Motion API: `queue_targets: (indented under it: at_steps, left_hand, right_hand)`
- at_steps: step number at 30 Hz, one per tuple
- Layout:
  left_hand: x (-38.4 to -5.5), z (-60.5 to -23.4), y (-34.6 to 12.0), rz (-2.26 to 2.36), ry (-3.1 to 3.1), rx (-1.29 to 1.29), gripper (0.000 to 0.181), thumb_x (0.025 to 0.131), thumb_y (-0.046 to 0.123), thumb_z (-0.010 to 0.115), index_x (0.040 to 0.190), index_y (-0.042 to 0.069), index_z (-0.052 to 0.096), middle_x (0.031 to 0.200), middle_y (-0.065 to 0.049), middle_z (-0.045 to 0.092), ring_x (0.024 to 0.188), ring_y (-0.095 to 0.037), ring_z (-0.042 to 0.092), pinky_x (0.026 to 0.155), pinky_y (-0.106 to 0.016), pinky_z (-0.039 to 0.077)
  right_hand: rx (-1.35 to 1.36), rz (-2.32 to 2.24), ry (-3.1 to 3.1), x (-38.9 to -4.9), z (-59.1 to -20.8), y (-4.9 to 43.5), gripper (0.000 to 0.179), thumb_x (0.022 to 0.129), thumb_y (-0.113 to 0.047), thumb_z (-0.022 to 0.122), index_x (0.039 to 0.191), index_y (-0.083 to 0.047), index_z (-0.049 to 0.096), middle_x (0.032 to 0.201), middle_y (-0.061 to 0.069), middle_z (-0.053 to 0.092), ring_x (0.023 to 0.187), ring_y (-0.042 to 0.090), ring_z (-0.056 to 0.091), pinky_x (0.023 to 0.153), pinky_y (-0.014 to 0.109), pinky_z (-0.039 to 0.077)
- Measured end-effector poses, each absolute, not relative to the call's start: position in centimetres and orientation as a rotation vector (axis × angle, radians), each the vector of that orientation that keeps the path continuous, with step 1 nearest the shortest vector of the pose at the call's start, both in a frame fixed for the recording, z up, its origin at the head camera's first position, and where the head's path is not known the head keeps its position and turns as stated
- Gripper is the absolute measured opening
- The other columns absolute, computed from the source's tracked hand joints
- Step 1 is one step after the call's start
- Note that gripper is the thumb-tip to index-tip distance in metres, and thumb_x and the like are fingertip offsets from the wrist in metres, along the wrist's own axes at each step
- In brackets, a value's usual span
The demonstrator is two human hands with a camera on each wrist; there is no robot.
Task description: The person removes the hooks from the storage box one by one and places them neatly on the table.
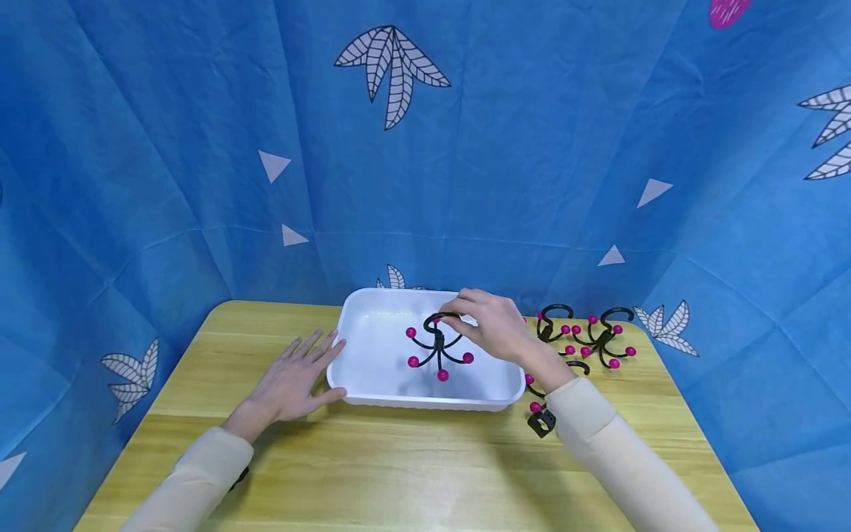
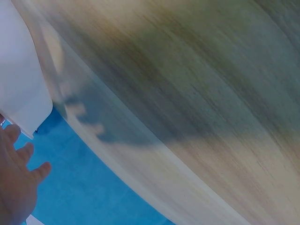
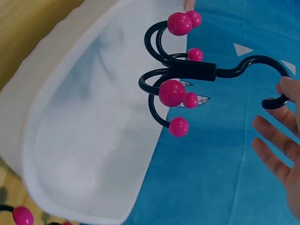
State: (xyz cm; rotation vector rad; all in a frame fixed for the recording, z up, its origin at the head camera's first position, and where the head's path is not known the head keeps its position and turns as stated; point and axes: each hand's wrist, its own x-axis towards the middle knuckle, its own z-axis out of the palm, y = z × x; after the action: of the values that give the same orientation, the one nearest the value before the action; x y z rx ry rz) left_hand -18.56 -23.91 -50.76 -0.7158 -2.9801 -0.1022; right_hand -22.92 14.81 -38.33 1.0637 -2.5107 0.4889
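My right hand [image 1: 490, 325] pinches the curved top of a black multi-arm hook hanger [image 1: 439, 341] with pink ball tips. In the right wrist view the hanger [image 3: 192, 71] dangles from thumb and fingers by its S-shaped end, over the white tray [image 3: 84, 154]. The head view has it above the inside of the white tray [image 1: 379, 377]. My left hand [image 1: 286, 384], fingers spread and straight, is at the tray's left rim. The left wrist view catches only part of that hand [image 2: 18, 183], beside a corner of the white tray [image 2: 23, 75].
Right of the tray lie several similar black hangers with pink balls, among them one at the far right [image 1: 602, 341] and another [image 1: 548, 329] partly behind my right hand. The wooden table [image 1: 412, 465] backs onto a blue patterned curtain [image 1: 425, 185].
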Motion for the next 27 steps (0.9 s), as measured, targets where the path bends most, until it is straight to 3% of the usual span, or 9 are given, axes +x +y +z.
queue_targets:
  at_steps: [15, 27]
  left_hand:
    - [-18.5, -50.7, -23.9, -0.102, -2.991, -0.713, 0.092, 0.097, 0.076, 0.050, 0.169, 0.022, 0.028, 0.178, -0.006, 0.025, 0.164, -0.038, 0.025, 0.130, -0.064, 0.028]
    - [-18.7, -50.8, -24.0, -0.112, -2.987, -0.725, 0.091, 0.098, 0.074, 0.051, 0.169, 0.022, 0.027, 0.178, -0.006, 0.024, 0.165, -0.038, 0.023, 0.131, -0.064, 0.027]
  right_hand:
    - [1.076, 0.438, -2.369, -21.8, -36.1, 18.3, 0.011, 0.093, -0.021, 0.081, 0.104, -0.020, 0.082, 0.087, -0.005, 0.071, 0.070, 0.010, 0.060, 0.052, 0.023, 0.046]
    - [1.047, 0.456, -2.342, -21.2, -34.3, 21.9, 0.019, 0.087, -0.012, 0.085, 0.106, -0.014, 0.081, 0.091, 0.000, 0.074, 0.071, 0.011, 0.062, 0.052, 0.024, 0.047]
